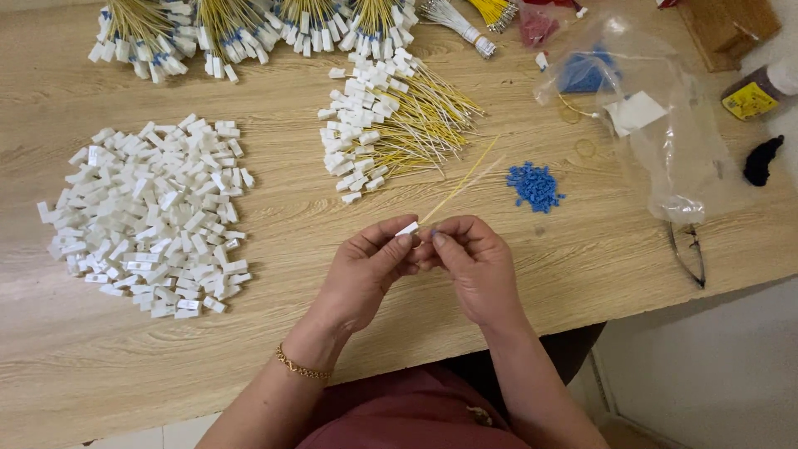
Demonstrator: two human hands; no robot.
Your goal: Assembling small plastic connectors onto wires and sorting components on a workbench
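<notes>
Left hand (362, 270) and right hand (474, 262) pinch 1 small white plastic connector (407, 229) with thin yellow wires (457, 187) between fingertips, nearer than the blue clip pile (534, 185).

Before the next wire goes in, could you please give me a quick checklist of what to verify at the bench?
1. White connector pinched by left hand: ok.
2. Right hand at the yellow wires: ok.
3. Wires fully seated in connector: cannot tell.
4. Loose white housings at left on table: ok.
5. Blue pieces in a small pile at right: ok.
6. Finished pile apart from loose housings: ok.
</notes>
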